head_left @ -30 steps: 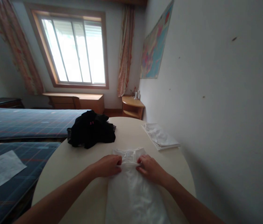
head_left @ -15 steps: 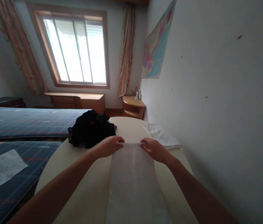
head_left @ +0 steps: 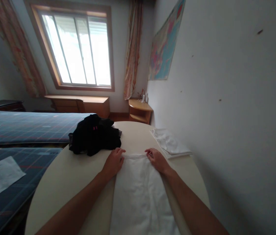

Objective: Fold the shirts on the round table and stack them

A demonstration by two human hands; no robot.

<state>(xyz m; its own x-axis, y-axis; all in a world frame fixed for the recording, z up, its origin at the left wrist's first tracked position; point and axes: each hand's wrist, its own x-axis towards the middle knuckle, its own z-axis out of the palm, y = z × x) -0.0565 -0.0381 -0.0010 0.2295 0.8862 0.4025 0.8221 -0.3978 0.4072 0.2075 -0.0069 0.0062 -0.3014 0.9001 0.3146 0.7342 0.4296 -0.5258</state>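
Note:
A long strip of white cloth (head_left: 140,192), lightly creased, lies lengthwise on the round cream table (head_left: 84,182) and runs out of view at the bottom. My left hand (head_left: 114,161) rests at its far left corner, thumb and forefinger apart beside the edge. At the far right corner is my right hand (head_left: 157,160), its fingers curved and slightly parted, the fingertips touching the cloth's edge. A folded white cloth (head_left: 169,142) lies beyond my right hand. Past my left hand sits a heap of black clothing (head_left: 95,135).
To the left are two mattresses with blue plaid covers (head_left: 30,127), and a white sheet (head_left: 0,176) lies on the nearer one. A white wall (head_left: 238,130) runs close along the right side. A corner shelf (head_left: 140,106) and a desk (head_left: 93,101) stand at the back.
The strip's far edge has come down onto the table and slightly nearer. My fingers have loosened from its corners, and my left hand has moved a little outward.

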